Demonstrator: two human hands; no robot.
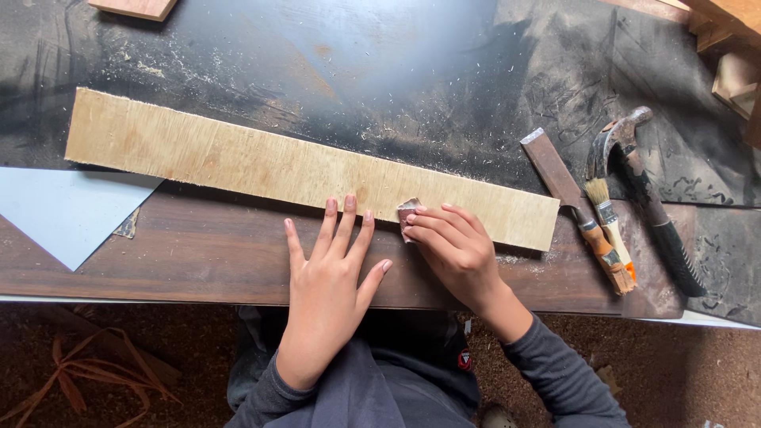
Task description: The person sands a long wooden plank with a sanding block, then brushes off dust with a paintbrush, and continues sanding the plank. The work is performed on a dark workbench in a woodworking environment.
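Dark tabletop (198, 254), brown wood grain along the near edge, black sheet dusted with sawdust over the far part. Brown floor below the near edge, with some tan strips lying at lower left. Pale blue-grey sheet (63, 210) at the left, pointed corner toward the person, partly under the plank.

Long plywood plank (238, 162) lies flat across the tabletop, long axis running left to right, left end farther from the person, right end nearer, so it slants slightly down to the right.

Left hand (329, 277) flat, palm down, fingers spread wide, fingertips touching the plank's near edge around its middle, holding nothing. Right hand (452, 246) just beside it to the right, fingers curled onto a small folded piece of sandpaper (407, 212), pressing it on the plank's near edge. The hands are close but apart.

Right of the plank's end: a chisel (559, 174) with a flat rusty blade, a small paintbrush (606, 214) with pale bristles, then a claw hammer (634, 158) with a black grip, all lying roughly parallel, handles toward the person. Wood offcuts (733, 47) at the top right corner.
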